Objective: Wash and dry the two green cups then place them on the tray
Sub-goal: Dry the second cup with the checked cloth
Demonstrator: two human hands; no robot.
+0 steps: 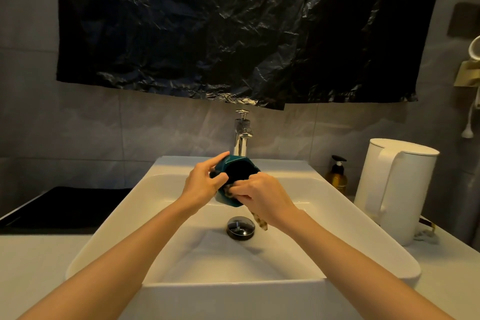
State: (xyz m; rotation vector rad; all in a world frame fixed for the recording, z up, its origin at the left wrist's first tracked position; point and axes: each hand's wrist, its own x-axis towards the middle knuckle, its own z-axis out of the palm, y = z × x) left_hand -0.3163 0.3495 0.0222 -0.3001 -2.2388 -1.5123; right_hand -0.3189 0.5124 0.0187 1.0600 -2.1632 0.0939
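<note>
Nearest is the front wall of the white sink (233, 284), set on a pale counter (39, 262), with the drain plug (240, 227) in the middle of the bowl. Just past the drain, at twelve o'clock from it, both hands meet over the basin. The left hand (201, 183) grips a green cup (233, 163) round its side, mouth tipped toward the camera. The right hand (262, 195) pinches a patterned cloth (261, 221) against the cup's lower rim, and a strip of it hangs down at five o'clock from the cup.

No water shows from the faucet (242, 135) behind, so whether this is scrubbing or wiping dry I cannot tell. By my reading one cup is mid-handling and nothing is finished. The second green cup is not in view. At nine o'clock from the basin lies a dark flat slab (67, 205), probably the tray, with no cup on its visible part, so both placements look outstanding.

At three o'clock stand an amber pump bottle (337, 176) and a white kettle (397, 189). Farthest off, black plastic sheeting (233, 28) hangs on the wall
</note>
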